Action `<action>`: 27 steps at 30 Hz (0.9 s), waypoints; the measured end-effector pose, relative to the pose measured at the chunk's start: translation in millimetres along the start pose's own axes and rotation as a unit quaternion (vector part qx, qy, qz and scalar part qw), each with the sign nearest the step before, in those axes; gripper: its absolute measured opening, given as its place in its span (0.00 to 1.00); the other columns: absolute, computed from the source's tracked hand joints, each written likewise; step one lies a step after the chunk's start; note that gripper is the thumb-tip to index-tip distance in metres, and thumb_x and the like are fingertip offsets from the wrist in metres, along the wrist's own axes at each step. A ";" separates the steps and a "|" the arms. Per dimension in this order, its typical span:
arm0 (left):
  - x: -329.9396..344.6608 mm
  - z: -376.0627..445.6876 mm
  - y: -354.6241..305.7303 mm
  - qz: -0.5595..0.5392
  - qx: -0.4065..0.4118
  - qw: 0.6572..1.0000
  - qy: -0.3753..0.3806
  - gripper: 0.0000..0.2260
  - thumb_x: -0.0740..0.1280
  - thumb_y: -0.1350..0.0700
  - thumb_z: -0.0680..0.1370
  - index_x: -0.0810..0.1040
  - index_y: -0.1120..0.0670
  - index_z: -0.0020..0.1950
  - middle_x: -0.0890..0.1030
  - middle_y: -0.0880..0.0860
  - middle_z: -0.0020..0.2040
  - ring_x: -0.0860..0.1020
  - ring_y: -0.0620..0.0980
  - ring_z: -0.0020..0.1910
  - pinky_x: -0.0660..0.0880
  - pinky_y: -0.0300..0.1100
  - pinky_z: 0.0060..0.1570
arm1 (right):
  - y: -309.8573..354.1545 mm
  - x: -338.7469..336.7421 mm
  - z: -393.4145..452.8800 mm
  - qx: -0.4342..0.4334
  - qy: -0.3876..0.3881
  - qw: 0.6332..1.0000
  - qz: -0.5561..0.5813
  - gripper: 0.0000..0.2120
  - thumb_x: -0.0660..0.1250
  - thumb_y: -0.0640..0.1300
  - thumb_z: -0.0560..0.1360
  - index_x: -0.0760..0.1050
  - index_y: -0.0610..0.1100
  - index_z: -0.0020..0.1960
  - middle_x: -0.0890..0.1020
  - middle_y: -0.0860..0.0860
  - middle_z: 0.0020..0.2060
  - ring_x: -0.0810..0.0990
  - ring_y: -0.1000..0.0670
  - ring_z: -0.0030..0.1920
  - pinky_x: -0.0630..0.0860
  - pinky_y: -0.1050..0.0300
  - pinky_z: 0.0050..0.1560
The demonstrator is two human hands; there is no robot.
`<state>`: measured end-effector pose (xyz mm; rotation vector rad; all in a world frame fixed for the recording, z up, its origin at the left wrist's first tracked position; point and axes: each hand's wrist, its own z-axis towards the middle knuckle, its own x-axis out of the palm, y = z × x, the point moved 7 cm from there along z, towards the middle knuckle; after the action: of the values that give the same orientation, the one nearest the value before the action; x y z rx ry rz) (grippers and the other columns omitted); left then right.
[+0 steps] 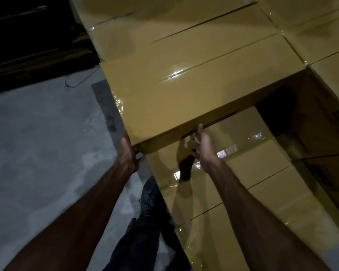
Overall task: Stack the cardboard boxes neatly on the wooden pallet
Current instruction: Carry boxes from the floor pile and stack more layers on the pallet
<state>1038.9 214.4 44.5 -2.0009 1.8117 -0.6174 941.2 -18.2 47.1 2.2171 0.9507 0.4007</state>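
Grey concrete floor (pixel 37 153) on the left, dim light, and a wall of taped cardboard filling everything on the right. From my remote seat I see no wooden pallet at all; I take it to be buried under the stack, but the picture does not prove that.

Centre of view is the cardboard box (pixel 184 90) in hand, a long carton with shiny tape down its top seam. It is up at the height of the upper layer of boxes (pixel 223 22) behind it, its far edge butting against them or very close. Its near end overhangs the lower boxes (pixel 262 163), which sit one tier down.

My left hand (pixel 128 155) is clamped on the near left bottom corner, fingers wrapping under where I cannot see them. My right hand (pixel 201 145) is up against the near bottom edge, thumb raised along the face, fingers apparently hooked under; the curl itself is hidden by the hand and its shadow. The hands are well apart, one at the corner and one along the edge, which I judge gives control for sliding the box square into the row.

To the right there is a dark gap (pixel 278 114) beside the box; how deep it runs I cannot tell. Printing on the box's side panel is blurred. Below, a dark shoe (pixel 151 194) and trouser leg stand just beside the stack.
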 end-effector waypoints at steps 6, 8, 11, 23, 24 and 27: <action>-2.8 -47.2 -12.5 0.009 0.020 0.999 0.046 0.28 0.52 0.33 0.85 0.83 0.51 0.56 0.85 0.56 0.56 0.80 0.57 0.60 0.75 0.59 0.68 | 28.8 66.4 -142.6 -0.351 -0.037 0.809 -0.469 0.09 0.65 0.46 0.81 0.82 0.49 0.57 0.85 0.52 0.50 0.81 0.48 0.49 0.76 0.51 0.51; -10.5 -61.1 -12.5 0.013 0.021 0.999 0.047 0.29 0.53 0.32 0.85 0.84 0.53 0.55 0.86 0.55 0.52 0.81 0.58 0.58 0.75 0.58 0.66 | 47.5 92.9 -181.0 -0.462 -0.006 0.728 -0.507 0.08 0.64 0.44 0.80 0.81 0.48 0.55 0.84 0.51 0.48 0.80 0.47 0.49 0.74 0.47 0.55; -25.7 -67.9 -6.1 -0.005 0.017 0.999 0.035 0.26 0.55 0.36 0.86 0.84 0.53 0.52 0.86 0.53 0.49 0.82 0.55 0.53 0.77 0.55 0.61 | 71.1 127.6 -195.8 -0.550 0.036 0.633 -0.543 0.11 0.67 0.42 0.78 0.80 0.45 0.59 0.83 0.50 0.56 0.79 0.49 0.57 0.71 0.49 0.64; -20.3 -4.3 38.6 -0.014 -0.012 0.999 0.031 0.17 0.56 0.52 0.88 0.84 0.52 0.57 0.87 0.51 0.49 0.85 0.53 0.50 0.78 0.38 0.39 | 103.1 197.4 -103.5 -0.517 0.096 0.465 -0.712 0.39 0.53 0.65 0.83 0.55 0.40 0.84 0.54 0.43 0.84 0.52 0.43 0.84 0.53 0.36 0.82; -18.8 -0.8 39.6 -0.005 -0.008 0.999 0.033 0.17 0.55 0.51 0.89 0.84 0.51 0.61 0.87 0.51 0.51 0.85 0.53 0.51 0.80 0.39 0.39 | 104.3 199.8 -102.0 -0.525 0.097 0.456 -0.712 0.39 0.54 0.64 0.83 0.54 0.40 0.84 0.53 0.43 0.84 0.51 0.43 0.84 0.53 0.36 0.82; -14.8 13.1 38.7 -0.034 -0.008 0.999 0.033 0.16 0.56 0.53 0.89 0.83 0.50 0.65 0.87 0.52 0.55 0.85 0.54 0.53 0.81 0.38 0.39 | 106.7 206.8 -96.0 -0.535 0.100 0.437 -0.716 0.40 0.55 0.64 0.82 0.53 0.40 0.85 0.51 0.44 0.85 0.49 0.43 0.85 0.52 0.35 0.82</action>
<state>1012.7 224.8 11.3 -2.0837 1.7982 -0.6978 1089.1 124.0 193.0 -0.1960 1.6199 0.2332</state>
